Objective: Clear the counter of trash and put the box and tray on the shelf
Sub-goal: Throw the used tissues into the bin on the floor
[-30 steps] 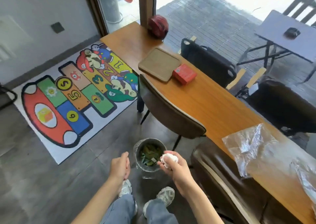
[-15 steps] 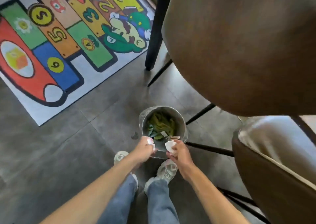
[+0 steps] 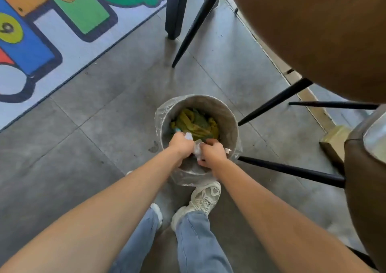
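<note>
A small round trash bin (image 3: pixel 226 114) lined with a clear bag stands on the grey floor in front of my feet, with green and yellow scraps (image 3: pixel 196 124) inside. Both my hands are over its near rim. My left hand (image 3: pixel 181 145) grips a small white piece of paper (image 3: pixel 189 136). My right hand (image 3: pixel 212 152) holds crumpled white paper (image 3: pixel 197 151) right beside the left. The counter, box and tray are out of view.
A brown chair (image 3: pixel 325 32) with black legs stands at the upper right, its legs flanking the bin. A second brown chair (image 3: pixel 365 181) is at the right edge. A colourful play mat (image 3: pixel 52 28) covers the floor at upper left.
My view has dropped from the counter to the floor bin. Both hands moved down over the bin's near rim, and the left hand now holds paper too.
</note>
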